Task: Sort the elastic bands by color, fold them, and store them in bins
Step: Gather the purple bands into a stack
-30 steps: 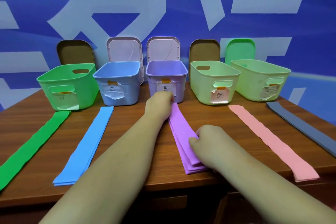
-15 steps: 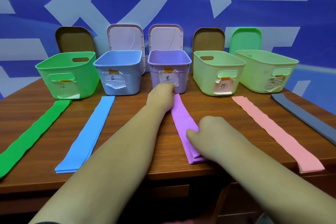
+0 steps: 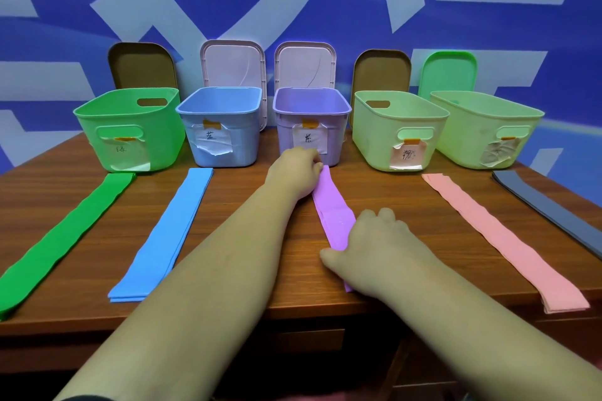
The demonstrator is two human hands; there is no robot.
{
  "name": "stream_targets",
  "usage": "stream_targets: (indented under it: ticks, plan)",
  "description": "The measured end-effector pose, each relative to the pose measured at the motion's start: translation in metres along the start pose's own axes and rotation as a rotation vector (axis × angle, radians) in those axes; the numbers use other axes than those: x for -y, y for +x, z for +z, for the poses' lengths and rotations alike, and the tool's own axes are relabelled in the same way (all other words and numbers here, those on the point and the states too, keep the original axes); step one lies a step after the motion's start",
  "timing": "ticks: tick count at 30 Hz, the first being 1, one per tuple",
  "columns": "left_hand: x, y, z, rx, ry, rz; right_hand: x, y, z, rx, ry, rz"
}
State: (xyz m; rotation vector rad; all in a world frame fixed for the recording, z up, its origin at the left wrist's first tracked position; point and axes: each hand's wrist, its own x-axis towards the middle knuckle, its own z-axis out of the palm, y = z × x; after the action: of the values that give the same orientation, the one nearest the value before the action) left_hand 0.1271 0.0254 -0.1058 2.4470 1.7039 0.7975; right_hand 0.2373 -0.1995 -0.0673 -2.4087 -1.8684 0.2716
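A purple band stack (image 3: 332,205) lies in the middle of the wooden table (image 3: 391,192), in front of the purple bin (image 3: 312,127). My left hand (image 3: 294,172) pinches its far end, just in front of the bin. My right hand (image 3: 374,251) lies over its near end with curled fingers, covering it. Laid out flat are a green band (image 3: 58,238), a blue band (image 3: 163,238), a pink band (image 3: 505,238) and a dark grey band (image 3: 553,208).
In a row at the back stand a green bin (image 3: 130,130), a blue bin (image 3: 221,127), a pale green bin (image 3: 397,130) and another pale green bin (image 3: 482,130). Lids lean on the blue wall behind them. The table's front edge runs close to my right wrist.
My right hand has shifted slightly over the purple band's near end. My left hand stays at the far end. The camera has tilted a little.
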Motion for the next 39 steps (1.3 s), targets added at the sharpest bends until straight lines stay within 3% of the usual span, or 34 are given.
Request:
stream_targets:
  ticks: [39]
  plan:
    - [-0.005, 0.003, 0.001, 0.056, 0.004, -0.029, 0.007, -0.026, 0.000, 0.019, 0.067, 0.015]
